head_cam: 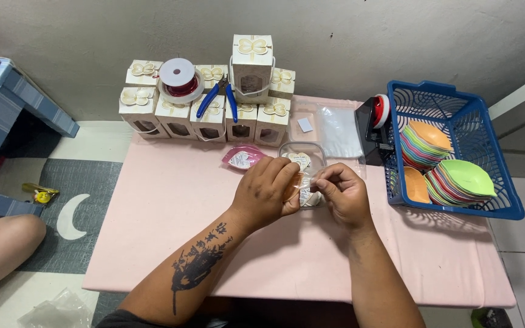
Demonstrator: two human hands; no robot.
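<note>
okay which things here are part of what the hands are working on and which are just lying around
In use: left hand and right hand pinching a small clear bag; clear tub; pink packet.

Lying about: gift boxes, wire spool, pliers, tape dispenser, blue basket.

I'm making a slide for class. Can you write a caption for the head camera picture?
Two hands, left hand and right hand, pinch a small clear packet over a pink table beside a blue basket.

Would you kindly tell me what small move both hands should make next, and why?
Probably finish sliding the small piece into the clear bag: the left hand and right hand pinch it together over the clear plastic box, and it looks only partly in.
</note>
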